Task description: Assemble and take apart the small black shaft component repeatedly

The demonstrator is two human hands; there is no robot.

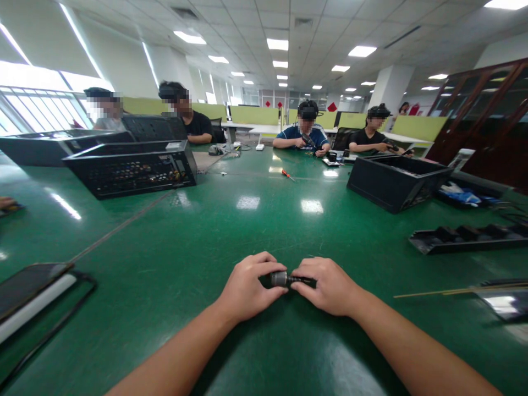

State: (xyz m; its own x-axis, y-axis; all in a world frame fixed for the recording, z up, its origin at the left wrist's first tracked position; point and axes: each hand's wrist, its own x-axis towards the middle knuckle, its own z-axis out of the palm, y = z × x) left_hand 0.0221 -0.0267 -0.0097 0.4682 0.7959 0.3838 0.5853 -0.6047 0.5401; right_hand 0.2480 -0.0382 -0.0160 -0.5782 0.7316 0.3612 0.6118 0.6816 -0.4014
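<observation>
A dark, cylindrical object (279, 278) with a thick grey-black end and a slender black stem was held over a glossy green tabletop (198, 231). Its thick end was pinched between thumb and fingers by the left hand (251, 283), its stem by the right hand (329, 281); whether one piece or two joined parts were held could not be told. It was judged light, stiff and somewhat smooth, best gripped by the thick end, with the stem kept straight. One such object was counted. To its right, one long black ridged tray (470, 240) was seen; to its left, one flat dark panel with a white edge (28, 283). Beyond it, one orange-handled screwdriver (286, 173) was counted, and three black box-shaped cases (136, 173), two to its left and one to its right. Farther beyond it, four seated people (303, 135) were counted.
</observation>
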